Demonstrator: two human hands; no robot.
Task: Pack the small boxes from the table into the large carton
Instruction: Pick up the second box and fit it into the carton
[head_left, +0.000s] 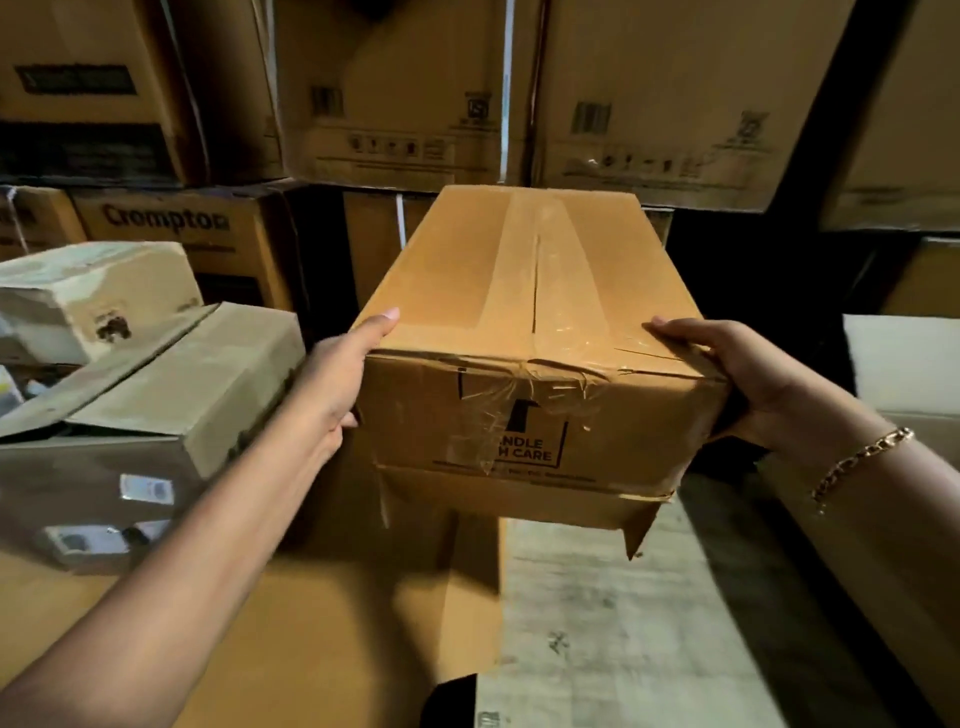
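Observation:
A taped brown cardboard box (530, 322) printed "HANDLE WITH CARE" is held up in the middle of the view, its top seam covered with clear tape. My left hand (337, 374) grips its left side, thumb on the top edge and fingers hidden behind the side. My right hand (727, 374) grips the right near corner, thumb on top and fingers under the side; a gold bracelet sits on that wrist. Below the box lie the brown flaps of a large carton (363, 597), its inside mostly hidden.
Worn pale boxes (156, 374) are piled at the left, one with open flaps. Stacked brown cartons (395, 104) fill the wall behind, one marked "Crompton" (171, 223). A pale grey surface (623, 623) shows at the lower right, and a white panel (904, 358) at the right edge.

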